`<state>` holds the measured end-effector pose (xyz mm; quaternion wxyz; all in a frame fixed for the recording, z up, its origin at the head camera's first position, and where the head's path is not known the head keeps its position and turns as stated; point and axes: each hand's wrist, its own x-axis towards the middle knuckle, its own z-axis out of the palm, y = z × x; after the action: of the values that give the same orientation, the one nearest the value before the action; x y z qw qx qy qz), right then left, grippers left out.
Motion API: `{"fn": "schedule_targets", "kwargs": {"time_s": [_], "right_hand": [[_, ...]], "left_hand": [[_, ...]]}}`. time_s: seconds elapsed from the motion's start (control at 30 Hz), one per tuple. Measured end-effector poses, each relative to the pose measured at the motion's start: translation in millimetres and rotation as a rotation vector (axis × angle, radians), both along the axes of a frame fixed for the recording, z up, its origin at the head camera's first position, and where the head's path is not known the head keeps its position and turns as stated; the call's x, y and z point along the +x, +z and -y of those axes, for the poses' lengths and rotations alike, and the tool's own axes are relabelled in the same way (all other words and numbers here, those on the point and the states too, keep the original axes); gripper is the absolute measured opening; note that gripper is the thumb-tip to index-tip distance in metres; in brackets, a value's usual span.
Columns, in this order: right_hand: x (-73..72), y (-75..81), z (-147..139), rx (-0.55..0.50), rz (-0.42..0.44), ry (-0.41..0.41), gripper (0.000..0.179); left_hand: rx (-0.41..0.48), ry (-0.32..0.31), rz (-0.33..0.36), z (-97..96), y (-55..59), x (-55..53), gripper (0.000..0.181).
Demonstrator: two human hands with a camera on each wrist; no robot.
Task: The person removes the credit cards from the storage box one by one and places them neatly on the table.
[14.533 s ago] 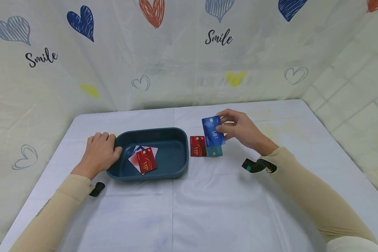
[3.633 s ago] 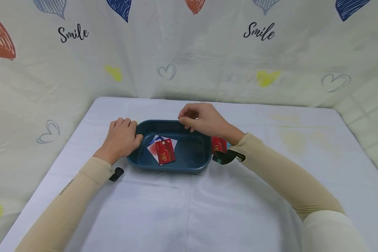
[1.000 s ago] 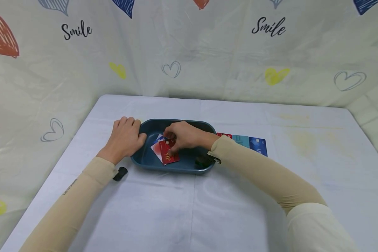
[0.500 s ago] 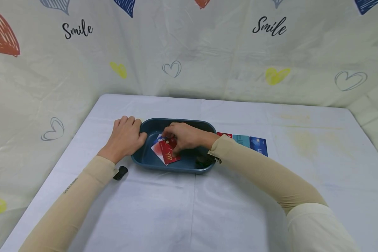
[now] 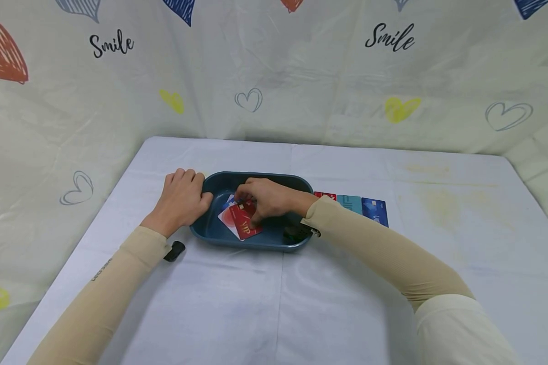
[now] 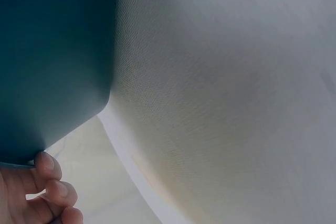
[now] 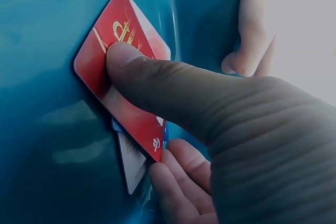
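While the left hand (image 5: 179,202) grips the dark-blue oblong tray (image 5: 274,237) by its left edge, the right hand (image 5: 270,196) pinches the glossy red rectangular card (image 5: 243,223) inside, a presumed pick-up requiring steady lifting.

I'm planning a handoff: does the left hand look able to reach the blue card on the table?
Probably not: the left hand holds the tray, with the right forearm between it and the blue card.
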<state>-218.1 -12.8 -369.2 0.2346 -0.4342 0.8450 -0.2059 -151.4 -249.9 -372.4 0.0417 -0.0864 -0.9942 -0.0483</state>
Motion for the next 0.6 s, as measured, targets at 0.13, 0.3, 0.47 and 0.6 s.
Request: {"fn": "schedule_targets", "kwargs": {"time_s": [0.13, 0.3, 0.47, 0.6], "right_hand": [[0.4, 0.5, -0.6, -0.004, -0.026, 0.025, 0.063], [0.6, 0.8, -1.3, -0.007, -0.041, 0.057, 0.058], [0.8, 0.9, -1.7, -0.021, -0.025, 0.067, 0.055], [0.9, 0.8, -1.9, -0.041, 0.010, 0.061, 0.055]], "left_hand": [[-0.002, 0.001, 0.000, -0.1, -0.1, 0.1, 0.036], [0.000, -0.002, -0.001, 0.0, 0.2, -0.2, 0.036], [0.003, -0.001, 0.003, -0.1, 0.3, -0.1, 0.036], [0.006, -0.002, 0.000, -0.2, 0.4, 0.2, 0.035]]}}
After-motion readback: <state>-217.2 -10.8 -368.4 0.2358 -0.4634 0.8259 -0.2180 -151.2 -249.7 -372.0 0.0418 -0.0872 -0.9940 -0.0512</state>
